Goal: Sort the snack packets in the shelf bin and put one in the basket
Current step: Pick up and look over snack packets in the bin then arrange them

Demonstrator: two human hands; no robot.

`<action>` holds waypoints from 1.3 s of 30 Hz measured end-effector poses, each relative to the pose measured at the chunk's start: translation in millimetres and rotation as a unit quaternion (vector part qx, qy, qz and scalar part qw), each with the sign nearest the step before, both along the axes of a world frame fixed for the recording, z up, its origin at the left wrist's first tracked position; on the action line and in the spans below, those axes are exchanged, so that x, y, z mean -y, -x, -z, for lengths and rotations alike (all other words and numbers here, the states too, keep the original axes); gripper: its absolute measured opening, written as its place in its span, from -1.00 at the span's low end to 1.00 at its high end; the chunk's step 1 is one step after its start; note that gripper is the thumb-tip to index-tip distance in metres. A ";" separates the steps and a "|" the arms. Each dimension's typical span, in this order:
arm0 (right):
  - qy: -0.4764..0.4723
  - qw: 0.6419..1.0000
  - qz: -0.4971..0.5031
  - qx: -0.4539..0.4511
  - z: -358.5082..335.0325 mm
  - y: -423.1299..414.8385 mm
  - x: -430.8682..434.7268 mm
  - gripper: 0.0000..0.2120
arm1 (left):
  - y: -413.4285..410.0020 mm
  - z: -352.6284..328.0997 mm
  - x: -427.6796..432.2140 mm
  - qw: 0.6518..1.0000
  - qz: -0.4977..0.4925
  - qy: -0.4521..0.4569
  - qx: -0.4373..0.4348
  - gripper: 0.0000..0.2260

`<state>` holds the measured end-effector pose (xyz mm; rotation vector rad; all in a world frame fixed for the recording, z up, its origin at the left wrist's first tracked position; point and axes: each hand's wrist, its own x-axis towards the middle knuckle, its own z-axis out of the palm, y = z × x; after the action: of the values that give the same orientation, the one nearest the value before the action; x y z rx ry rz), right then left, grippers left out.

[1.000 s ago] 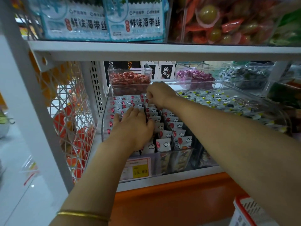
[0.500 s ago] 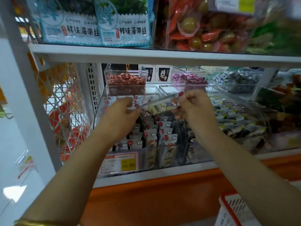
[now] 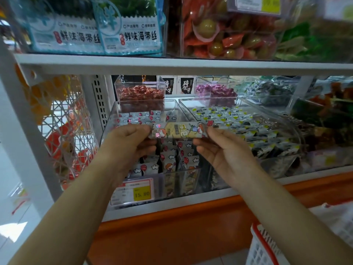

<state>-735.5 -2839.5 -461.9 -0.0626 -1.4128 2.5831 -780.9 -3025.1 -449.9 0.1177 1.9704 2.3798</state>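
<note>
Head view: a long snack packet lies level between the left hand and right hand, each pinching one end, just above the clear shelf bin. Open room separates it from the upper shelf edge. Matching packets stand upright in the bin; a white basket sits lower right.

A long cartoon-printed snack packet, pinched between left hand and right hand, bars the open top of the clear plastic shelf bin. White metal shelf board caps twelve o'clock; white wire side panel walls nine o'clock.
</note>
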 end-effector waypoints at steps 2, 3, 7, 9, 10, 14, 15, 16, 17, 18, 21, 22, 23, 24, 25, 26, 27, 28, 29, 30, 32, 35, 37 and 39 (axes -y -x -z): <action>0.026 1.000 -0.013 0.002 1.0 1.6 0.6 -0.86 | -0.7 0.2 -0.5 0.999 -0.020 0.019 -0.015 -0.83; 0.036 0.999 -0.018 0.004 1.3 2.2 0.9 -0.86 | -1.0 0.0 -0.6 0.999 -0.028 0.020 -0.020 -0.84; 0.058 0.998 -0.018 0.007 2.7 3.8 0.2 -0.87 | -2.2 -3.1 -0.9 0.998 -0.015 -0.054 -0.012 -0.86; 0.035 0.999 0.004 -0.002 3.7 4.1 -0.9 -0.86 | -2.9 -3.8 -1.5 0.997 -0.007 -0.074 -0.015 -0.85; 0.017 1.000 0.017 -0.010 4.2 3.9 -1.6 -0.86 | -3.0 -3.5 -1.3 0.997 -0.005 -0.074 -0.019 -0.85; -0.074 0.994 0.061 -0.054 6.9 4.4 -3.8 -0.90 | -2.9 -4.3 -2.5 0.995 0.026 -0.093 0.004 -0.86; -0.102 0.990 0.066 -0.065 7.5 4.2 -3.5 -0.91 | -2.9 -4.3 -2.9 0.994 0.033 -0.101 0.020 -0.86; -0.129 0.987 0.069 -0.074 8.3 3.6 -2.8 -0.91 | -2.8 -3.9 -3.2 0.993 0.039 -0.104 0.032 -0.85; -0.152 0.983 0.071 -0.080 8.9 3.1 -1.8 -0.91 | -2.8 -3.1 -3.4 0.993 0.046 -0.098 0.038 -0.81; -0.169 0.979 0.073 -0.085 9.4 2.6 -0.8 -0.91 | -2.7 -1.7 -3.8 0.994 0.053 -0.083 0.037 -0.79; -0.196 0.974 0.073 -0.086 8.2 1.8 0.8 -0.88 | -3.4 0.8 -4.0 0.997 0.055 -0.047 0.025 -0.84; -0.196 0.975 0.073 -0.082 7.8 1.5 0.7 -0.87 | -3.2 1.0 -3.5 0.998 0.052 -0.041 0.023 -0.88; -0.191 0.976 0.074 -0.077 7.0 0.9 0.9 -0.84 | -3.0 0.7 -3.5 0.998 0.053 -0.035 0.023 -0.90; -0.189 0.976 0.075 -0.075 6.5 0.4 1.2 -0.80 | -2.8 0.4 -3.4 0.998 0.057 -0.027 0.021 -0.90; -0.199 0.974 0.076 -0.078 6.7 0.0 1.7 -0.78 | -2.9 -0.3 -3.6 0.998 0.063 -0.020 0.017 -0.87; -0.225 0.968 0.078 -0.084 7.4 -0.5 2.0 -0.79 | -3.0 -0.6 -3.7 0.997 0.069 -0.013 0.009 -0.83; -0.260 0.958 0.081 -0.091 8.4 -1.0 2.3 -0.83 | -3.8 -0.9 -4.0 0.997 0.077 -0.007 -0.001 -0.79; -0.291 0.948 0.085 -0.096 9.0 -1.6 2.4 -0.87 | -4.9 -1.0 -4.2 0.996 0.085 0.002 -0.013 -0.75; -0.315 0.939 0.091 -0.100 9.0 -1.7 2.2 -0.88 | -6.4 -1.4 -4.3 0.995 0.093 0.014 -0.026 -0.74; -0.329 0.934 0.097 -0.101 8.8 -1.2 1.5 -0.88 | -7.8 -1.8 -4.1 0.994 0.100 0.032 -0.040 -0.73; -0.336 0.930 0.109 -0.099 7.8 -0.6 0.5 -0.88 | -10.2 -3.3 -4.0 0.988 0.113 0.078 -0.070 -0.72; -0.320 0.935 0.125 -0.086 5.8 -0.7 0.6 -0.91 | -14.3 -5.4 -4.7 0.978 0.124 0.125 -0.108 -0.68; -0.316 0.936 0.135 -0.083 5.9 -0.6 -0.7 -0.87 | -16.7 -5.8 -6.2 0.970 0.128 0.159 -0.132 -0.64; -0.329 0.928 0.150 -0.084 6.0 -0.5 -2.5 -0.83 | -18.7 -6.0 -7.9 0.962 0.136 0.185 -0.149 -0.63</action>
<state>-735.0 -2837.0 -467.9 0.0387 -1.9388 1.7255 -762.3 -3017.2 -443.9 0.7161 2.3076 1.8783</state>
